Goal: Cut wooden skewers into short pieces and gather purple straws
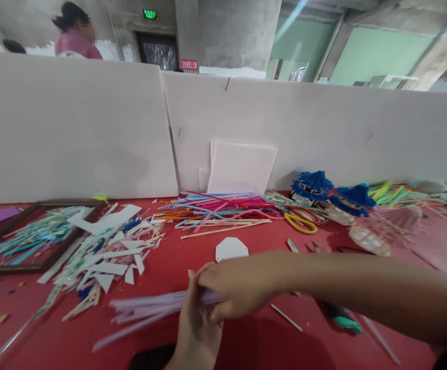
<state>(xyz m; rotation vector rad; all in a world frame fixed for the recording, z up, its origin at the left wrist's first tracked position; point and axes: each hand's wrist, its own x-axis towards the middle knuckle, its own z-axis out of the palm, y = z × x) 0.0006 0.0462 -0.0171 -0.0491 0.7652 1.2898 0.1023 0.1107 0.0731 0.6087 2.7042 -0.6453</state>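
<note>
A bundle of pale lilac pipe cleaners is gripped in my left hand, its loose ends fanning out to the left above the red table. My right hand reaches across from the right and closes over the other end of the same bundle, against the left palm. Its fingertips are partly hidden, and the bundle is a little blurred. Just behind the hands lies a white octagonal piece of card with small holes near its edge. A thin wooden stick lies below my right forearm.
White and coloured scraps are heaped at the left beside a brown frame. Coloured pipe cleaners lie along the white partition. Blue-roofed models, pliers and a green-tipped tool are at the right. A person is behind the partition.
</note>
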